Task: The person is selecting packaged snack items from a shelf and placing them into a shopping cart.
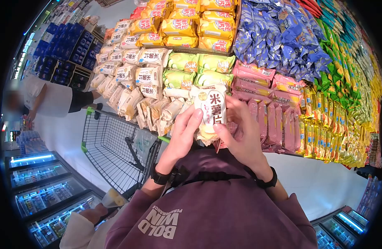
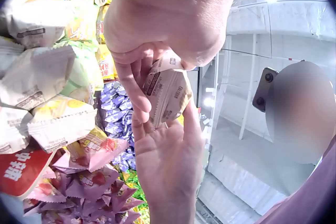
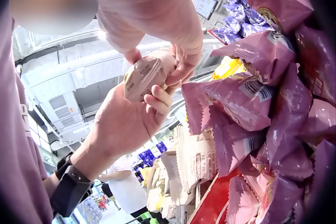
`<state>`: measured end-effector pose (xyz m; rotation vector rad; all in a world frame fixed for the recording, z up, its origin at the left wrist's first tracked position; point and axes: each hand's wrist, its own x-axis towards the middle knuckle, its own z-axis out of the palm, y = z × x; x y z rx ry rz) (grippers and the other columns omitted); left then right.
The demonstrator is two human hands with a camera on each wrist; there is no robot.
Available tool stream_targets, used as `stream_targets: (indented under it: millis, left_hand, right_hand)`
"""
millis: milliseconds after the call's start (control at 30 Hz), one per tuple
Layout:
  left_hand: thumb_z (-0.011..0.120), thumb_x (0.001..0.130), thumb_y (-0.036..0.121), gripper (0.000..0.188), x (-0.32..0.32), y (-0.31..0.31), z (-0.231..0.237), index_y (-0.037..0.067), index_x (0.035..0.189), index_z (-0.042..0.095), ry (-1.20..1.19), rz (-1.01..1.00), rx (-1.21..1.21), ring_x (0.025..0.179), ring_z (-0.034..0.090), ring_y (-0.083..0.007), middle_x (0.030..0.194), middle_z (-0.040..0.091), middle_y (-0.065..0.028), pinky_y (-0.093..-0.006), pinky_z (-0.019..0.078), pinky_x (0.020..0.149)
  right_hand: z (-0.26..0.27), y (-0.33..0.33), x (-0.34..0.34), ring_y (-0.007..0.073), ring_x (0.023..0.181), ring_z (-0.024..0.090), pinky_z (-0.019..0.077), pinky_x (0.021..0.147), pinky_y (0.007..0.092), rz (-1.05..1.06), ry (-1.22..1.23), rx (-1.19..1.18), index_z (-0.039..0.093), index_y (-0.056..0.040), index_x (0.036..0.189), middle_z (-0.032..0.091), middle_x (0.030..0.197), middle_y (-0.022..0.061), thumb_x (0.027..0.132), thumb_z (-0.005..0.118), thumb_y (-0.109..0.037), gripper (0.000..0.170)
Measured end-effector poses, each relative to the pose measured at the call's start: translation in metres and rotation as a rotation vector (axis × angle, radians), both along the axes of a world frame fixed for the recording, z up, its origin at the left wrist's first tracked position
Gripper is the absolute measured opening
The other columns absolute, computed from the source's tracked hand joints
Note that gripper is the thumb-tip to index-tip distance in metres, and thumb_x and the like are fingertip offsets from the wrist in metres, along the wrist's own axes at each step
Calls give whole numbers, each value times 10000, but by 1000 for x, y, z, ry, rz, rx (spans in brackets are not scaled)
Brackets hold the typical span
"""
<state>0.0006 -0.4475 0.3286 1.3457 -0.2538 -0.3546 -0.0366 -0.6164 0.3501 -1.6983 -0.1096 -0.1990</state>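
A cream-coloured snack packet (image 1: 210, 103) with dark Chinese lettering is held up in front of my chest, its printed front toward the head camera. My left hand (image 1: 182, 132) grips its left side, the thumb lying on the front. My right hand (image 1: 245, 135) grips the opposite side, thumb over the lower right of the front. Both wrist views show fingers curled behind the packet (image 2: 169, 95), whose back carries a crimped seam (image 3: 144, 79). Just beyond the hands are stacked cream packets (image 1: 148, 75), green packets (image 1: 179, 79) and pink packets (image 1: 274, 120).
A wire shopping cart (image 1: 112, 141) with green trim stands to my left. Yellow packets (image 1: 178, 27) and blue packets (image 1: 278, 37) fill the display's far side. Another person (image 1: 54, 99) in white is at the left; freezer cases (image 1: 50, 195) line the lower left.
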Motion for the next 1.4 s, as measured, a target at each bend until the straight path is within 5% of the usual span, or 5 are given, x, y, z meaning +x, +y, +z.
stream_targets:
  millis: [433, 767, 967, 1267, 1400]
  left_hand:
    - [623, 909, -5, 449, 0, -16, 7, -51, 1331, 477, -147, 145, -13, 797, 601, -36, 1086, 641, -72, -196, 489, 633]
    - [685, 850, -26, 478, -2, -15, 18, -34, 1303, 532, 13, 132, 10, 572, 566, -30, 676, 629, -5, -185, 455, 535]
    - [728, 797, -67, 491, -1, -16, 12, -46, 1257, 557, -9, 185, 7, 586, 586, -45, 861, 610, -42, -196, 468, 536]
    - [735, 796, -64, 385, 1, -17, 10, -25, 1166, 634, -127, 286, 65, 623, 597, -47, 1037, 592, -80, -176, 461, 525]
    - [737, 797, -48, 322, 2, -14, 7, -5, 1111, 677, -293, 284, 212, 631, 579, -40, 1048, 629, -90, -181, 459, 558]
  right_hand:
    - [-7, -4, 4, 210, 902, 648, 509, 723, 330, -18, -146, -184, 448, 32, 1358, 647, 1068, 177, 853, 716, -183, 611]
    - [-19, -9, 0, 257, 822, 669, 498, 695, 346, 20, 50, 56, 392, 50, 1384, 662, 1027, 209, 981, 512, -171, 475]
    - [7, -13, 1, 243, 867, 670, 495, 739, 336, 51, 265, 27, 419, 28, 1371, 653, 1062, 206, 980, 519, -163, 446]
    - [-7, -4, 8, 162, 937, 660, 503, 838, 305, -2, -61, -29, 485, -8, 1331, 666, 1097, 107, 895, 650, -91, 473]
    - [-4, -5, 5, 157, 1017, 626, 478, 917, 305, 34, 73, 151, 439, 3, 1349, 644, 1140, 121, 903, 644, -94, 501]
